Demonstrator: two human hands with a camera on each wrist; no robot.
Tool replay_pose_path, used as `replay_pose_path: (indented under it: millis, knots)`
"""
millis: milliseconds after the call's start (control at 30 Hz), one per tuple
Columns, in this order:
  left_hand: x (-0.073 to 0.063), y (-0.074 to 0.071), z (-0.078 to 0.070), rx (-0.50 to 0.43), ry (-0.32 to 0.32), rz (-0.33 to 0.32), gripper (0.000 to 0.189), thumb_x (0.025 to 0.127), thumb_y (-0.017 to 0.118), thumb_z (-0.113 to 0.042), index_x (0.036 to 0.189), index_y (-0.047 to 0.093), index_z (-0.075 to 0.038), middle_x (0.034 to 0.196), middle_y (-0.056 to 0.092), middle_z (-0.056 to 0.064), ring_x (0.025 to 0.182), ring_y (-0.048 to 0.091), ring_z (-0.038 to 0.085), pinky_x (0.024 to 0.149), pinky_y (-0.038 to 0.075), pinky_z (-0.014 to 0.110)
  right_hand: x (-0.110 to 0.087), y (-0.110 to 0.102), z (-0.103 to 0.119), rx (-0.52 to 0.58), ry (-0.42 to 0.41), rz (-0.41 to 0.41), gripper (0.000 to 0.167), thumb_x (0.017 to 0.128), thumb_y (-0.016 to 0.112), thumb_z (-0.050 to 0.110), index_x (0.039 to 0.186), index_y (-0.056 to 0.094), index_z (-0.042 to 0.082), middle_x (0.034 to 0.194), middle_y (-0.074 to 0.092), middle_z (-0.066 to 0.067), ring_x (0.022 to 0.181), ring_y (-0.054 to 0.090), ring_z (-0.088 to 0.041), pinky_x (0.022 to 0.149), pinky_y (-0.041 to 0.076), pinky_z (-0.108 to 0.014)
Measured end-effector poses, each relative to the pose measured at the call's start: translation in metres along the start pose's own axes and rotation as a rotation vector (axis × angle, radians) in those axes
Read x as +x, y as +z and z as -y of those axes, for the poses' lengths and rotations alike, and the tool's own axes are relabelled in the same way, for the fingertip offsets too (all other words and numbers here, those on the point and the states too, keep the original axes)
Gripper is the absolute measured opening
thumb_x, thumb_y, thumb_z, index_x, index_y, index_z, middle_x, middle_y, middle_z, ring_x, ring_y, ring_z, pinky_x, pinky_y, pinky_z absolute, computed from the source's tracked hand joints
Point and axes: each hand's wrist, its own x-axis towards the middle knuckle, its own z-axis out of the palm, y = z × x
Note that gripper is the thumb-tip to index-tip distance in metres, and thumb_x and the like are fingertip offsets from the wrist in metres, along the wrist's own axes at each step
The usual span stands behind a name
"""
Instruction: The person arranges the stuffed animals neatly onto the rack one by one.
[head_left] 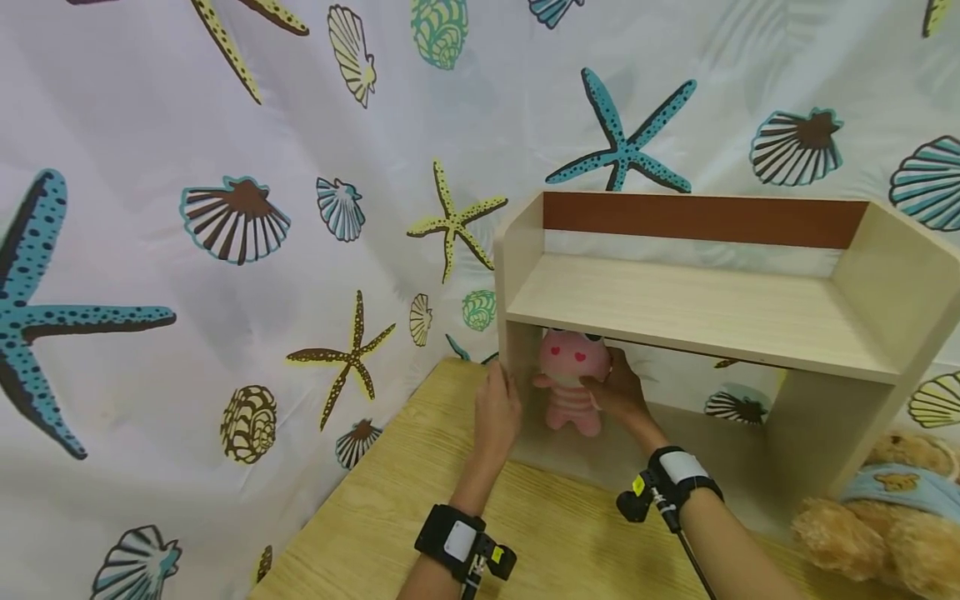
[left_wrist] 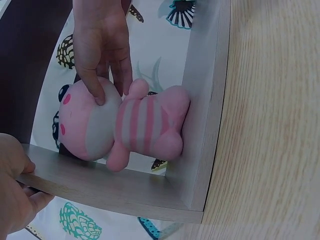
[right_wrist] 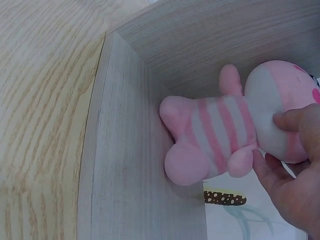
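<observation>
Head view: one shelf unit [head_left: 705,304], two compartments, on one wooden table [head_left: 405,467]. One pink plush toy [head_left: 572,400] stands upright in the lower compartment, left end; the top of its head is hidden by the upper board [head_left: 705,325]. Two hands: left hand [head_left: 497,408] grips the left side panel [head_left: 519,258]; right hand [head_left: 621,387] holds the plush by its head. Two wristbands [head_left: 450,542], one per arm. One teddy bear [head_left: 892,508] in a blue top, cut off at the right edge.

Left wrist view: left hand cut off by the frame, thumb and fingers on opposite faces of the panel. Right thumb on the front of the plush's head; its fingertips are partly hidden behind.

Right wrist view: two plush feet [right_wrist: 187,162], at least one touching the lower board [right_wrist: 137,145]; two plush arms [right_wrist: 241,161]. Head and right hand both run out at the right edge; grip narrow, pinching the head.
</observation>
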Motion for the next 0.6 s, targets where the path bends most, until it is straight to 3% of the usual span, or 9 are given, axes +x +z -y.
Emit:
replay_pose_path:
  millis: [400,600]
  knots:
    - [-0.001,0.001,-0.002,0.008,0.007,0.012,0.007,0.099,0.056,0.003,0.099,0.049,0.002,0.082,0.060,0.018,0.075,0.066,0.034,0.056,0.051,0.040,0.006,0.005,-0.006,0.023,-0.025,0.002,0.067,0.097,0.059,0.018,0.148,0.023,-0.006,0.142,0.041,-0.032,0.124,0.047,-0.042,0.098,0.042,-0.055]
    - [0.000,0.001,-0.001,-0.003,0.018,-0.002,0.006,0.098,0.056,0.004,0.098,0.050,0.003,0.083,0.061,0.020,0.075,0.066,0.035,0.056,0.051,0.041,0.011,0.005,-0.006,-0.002,-0.038,-0.016,0.064,0.096,0.059,0.018,0.146,0.027,-0.006,0.133,0.048,-0.032,0.114,0.051,-0.041,0.093,0.044,-0.052]
